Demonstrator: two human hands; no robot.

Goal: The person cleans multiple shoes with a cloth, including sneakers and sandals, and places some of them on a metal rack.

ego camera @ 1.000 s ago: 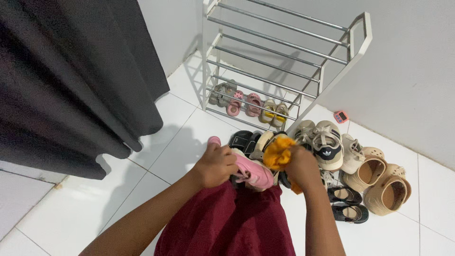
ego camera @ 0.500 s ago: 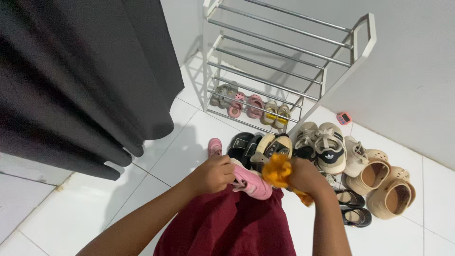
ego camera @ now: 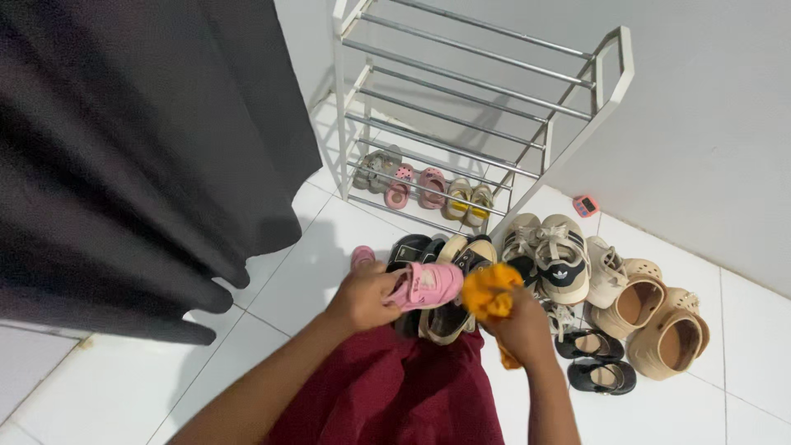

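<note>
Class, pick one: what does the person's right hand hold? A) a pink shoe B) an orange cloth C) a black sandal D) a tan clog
B: the right hand grips a bunched orange cloth, while the left hand holds the pink shoe.

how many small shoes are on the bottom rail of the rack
6, in three pairs on the rack's lowest rail: a grey pair at the left, a pink pair in the middle, a beige and yellow pair at the right. The rails partly cross them.
</note>
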